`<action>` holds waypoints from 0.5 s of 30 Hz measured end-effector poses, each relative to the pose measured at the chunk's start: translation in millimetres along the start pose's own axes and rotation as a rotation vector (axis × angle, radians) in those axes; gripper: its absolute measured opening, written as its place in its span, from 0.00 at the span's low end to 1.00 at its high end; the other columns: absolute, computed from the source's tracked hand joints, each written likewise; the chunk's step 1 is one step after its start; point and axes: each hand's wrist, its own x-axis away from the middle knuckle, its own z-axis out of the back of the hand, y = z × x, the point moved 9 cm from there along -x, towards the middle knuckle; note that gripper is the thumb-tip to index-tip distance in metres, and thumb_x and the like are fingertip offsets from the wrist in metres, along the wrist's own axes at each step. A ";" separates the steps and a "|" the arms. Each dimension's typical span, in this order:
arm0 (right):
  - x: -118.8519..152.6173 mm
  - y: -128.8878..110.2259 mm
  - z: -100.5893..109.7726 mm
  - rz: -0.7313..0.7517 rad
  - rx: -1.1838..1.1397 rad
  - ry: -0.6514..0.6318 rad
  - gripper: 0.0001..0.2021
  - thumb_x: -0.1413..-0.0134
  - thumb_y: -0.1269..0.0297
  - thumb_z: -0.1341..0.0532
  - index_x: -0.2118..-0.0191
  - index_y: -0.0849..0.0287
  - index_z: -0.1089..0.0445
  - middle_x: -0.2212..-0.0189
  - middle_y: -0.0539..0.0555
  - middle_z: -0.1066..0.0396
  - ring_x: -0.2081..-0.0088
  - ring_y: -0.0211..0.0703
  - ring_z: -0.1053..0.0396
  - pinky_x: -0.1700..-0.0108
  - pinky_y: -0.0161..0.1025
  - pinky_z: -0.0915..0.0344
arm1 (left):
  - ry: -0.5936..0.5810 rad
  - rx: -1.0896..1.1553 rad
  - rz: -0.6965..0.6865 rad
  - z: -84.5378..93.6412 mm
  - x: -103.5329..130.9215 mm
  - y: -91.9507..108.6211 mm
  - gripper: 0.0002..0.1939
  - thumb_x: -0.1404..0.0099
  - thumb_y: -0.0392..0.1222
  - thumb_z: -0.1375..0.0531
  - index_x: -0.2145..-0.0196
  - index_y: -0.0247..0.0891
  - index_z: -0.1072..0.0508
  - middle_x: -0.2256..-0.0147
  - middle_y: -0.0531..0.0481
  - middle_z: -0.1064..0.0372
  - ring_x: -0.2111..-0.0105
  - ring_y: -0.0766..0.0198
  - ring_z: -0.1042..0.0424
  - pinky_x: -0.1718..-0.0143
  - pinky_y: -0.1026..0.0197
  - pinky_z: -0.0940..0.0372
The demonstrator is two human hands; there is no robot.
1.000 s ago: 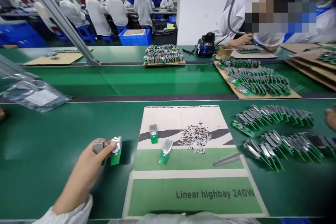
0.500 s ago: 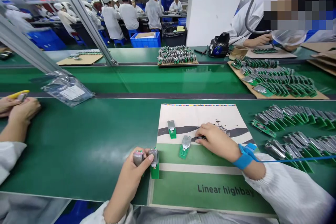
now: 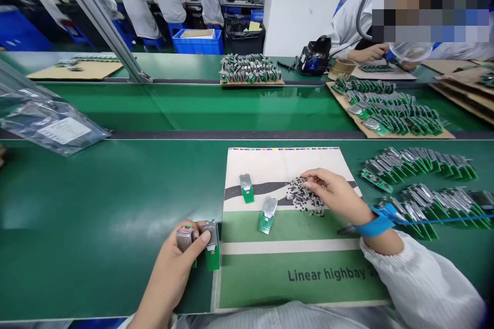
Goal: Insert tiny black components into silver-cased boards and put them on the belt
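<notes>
Shifted from the eight-o'clock side of the small loose parts (image 3: 298, 196) to their two-o'clock edge, the right hand (image 3: 331, 189) in the head view has its fingers bent nearly together, and whether it pinches anything cannot be told. At eight o'clock from it, the left hand (image 3: 176, 259) is closed on two green circuit boards (image 3: 212, 258), while two more boards (image 3: 268, 213) lie on the printed sheet (image 3: 270, 290) at nine o'clock from the parts.
</notes>
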 end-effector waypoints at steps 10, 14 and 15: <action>1.4 -1.1 10.8 0.021 -0.032 0.050 0.10 0.40 0.57 0.44 0.64 0.57 0.30 0.71 0.53 0.29 0.69 0.43 0.31 0.66 0.39 0.32 | 0.079 0.068 0.009 -3.4 0.7 5.3 0.24 0.57 0.54 0.29 0.80 0.39 0.39 0.78 0.57 0.38 0.75 0.66 0.41 0.74 0.66 0.46; 6.4 -0.2 14.2 0.009 -0.008 0.068 0.12 0.39 0.54 0.45 0.62 0.57 0.31 0.70 0.54 0.29 0.68 0.44 0.31 0.65 0.39 0.32 | 0.109 0.150 -0.006 -11.9 4.9 8.2 0.22 0.56 0.50 0.28 0.78 0.39 0.38 0.76 0.57 0.37 0.74 0.66 0.41 0.75 0.66 0.46; 7.6 0.5 15.1 0.005 -0.003 0.074 0.13 0.39 0.54 0.45 0.62 0.57 0.31 0.70 0.54 0.29 0.69 0.44 0.31 0.66 0.40 0.32 | 0.091 0.163 -0.009 -16.3 5.4 8.4 0.21 0.55 0.49 0.29 0.78 0.39 0.37 0.75 0.57 0.36 0.74 0.66 0.40 0.74 0.66 0.45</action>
